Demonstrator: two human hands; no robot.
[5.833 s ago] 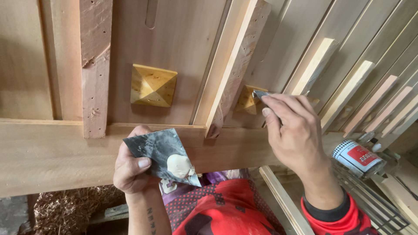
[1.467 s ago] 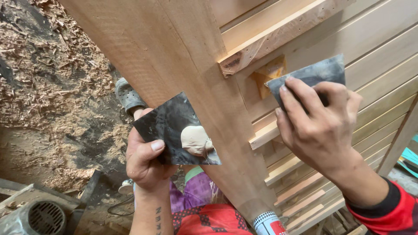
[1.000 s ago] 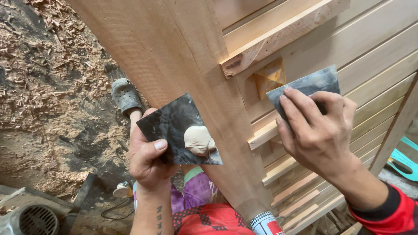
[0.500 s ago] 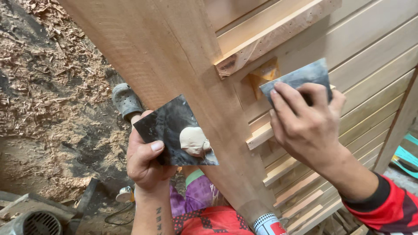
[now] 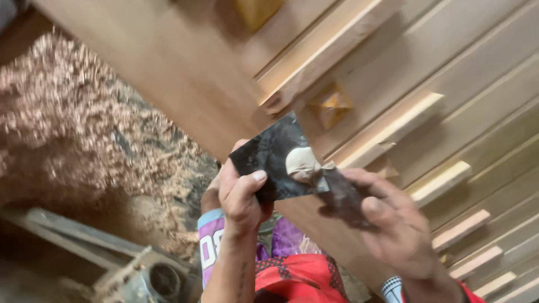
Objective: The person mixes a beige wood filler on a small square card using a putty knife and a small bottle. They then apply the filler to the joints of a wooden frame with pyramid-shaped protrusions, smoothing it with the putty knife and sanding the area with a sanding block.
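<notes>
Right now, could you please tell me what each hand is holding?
Left hand: closed on a dark square card carrying a pale putty lump.
Right hand: holding a dark flat scraper.

In my left hand [image 5: 238, 193], a dark card [image 5: 275, 160], thin and stiff, its matt black face smudged grey, carries a lump of pale putty [image 5: 302, 163] that looks soft and dull. In my right hand [image 5: 398, 233], a second dark sheet [image 5: 343, 197], blurred, looks matt and gritty. The wide plank [image 5: 168, 73] is bare wood, smooth and unvarnished; the slats [image 5: 443, 179] are paler raw timber with rough-cut ends. Wood shavings [image 5: 84, 134] lie curled and coarse. My shorts [image 5: 292, 275] are printed cloth.
</notes>
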